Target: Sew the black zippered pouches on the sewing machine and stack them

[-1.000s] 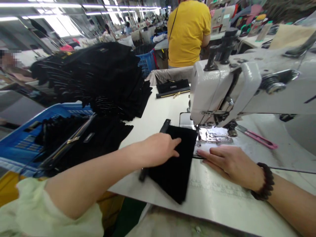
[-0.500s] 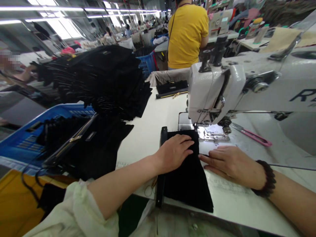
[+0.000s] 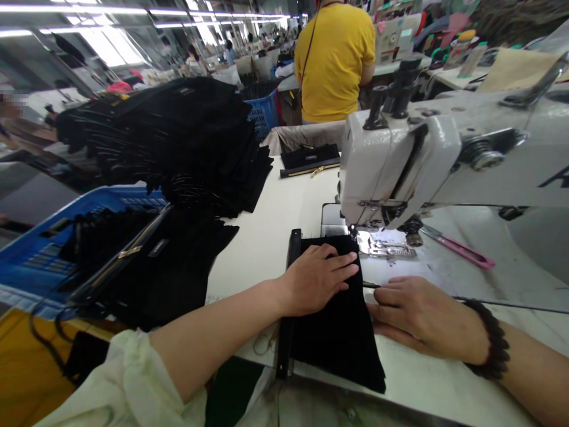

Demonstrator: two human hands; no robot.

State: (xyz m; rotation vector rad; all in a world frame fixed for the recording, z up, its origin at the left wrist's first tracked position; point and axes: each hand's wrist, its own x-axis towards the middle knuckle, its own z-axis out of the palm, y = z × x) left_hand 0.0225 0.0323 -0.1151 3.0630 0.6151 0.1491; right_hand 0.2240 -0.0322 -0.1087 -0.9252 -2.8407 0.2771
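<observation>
My left hand (image 3: 313, 279) lies flat on a black fabric panel (image 3: 338, 350), fingers stretched toward its right edge. A black zipper strip (image 3: 287, 332) runs along the panel's left side. The panel's far edge reaches the needle area of a white sewing machine (image 3: 400, 160), by the metal presser foot and guide (image 3: 386, 246). My right hand (image 3: 427, 317), with a dark bead bracelet on the wrist, rests at the panel's right edge. Its fingers are closed on a slim dark pointed tool (image 3: 370, 284), whose tip points at the panel; most of it is hidden.
Pink-handled snips (image 3: 462, 249) lie right of the needle. Black pieces with a gold zipper (image 3: 311, 160) lie behind. To the left, stacked black panels (image 3: 178, 136) stand above a blue basket (image 3: 102, 198). A person in a yellow shirt (image 3: 335, 65) stands beyond the machine.
My right hand has moved slightly toward me, and more of the slim dark tool shows. My left fingers have shifted a little right on the panel. The view has shifted slightly.
</observation>
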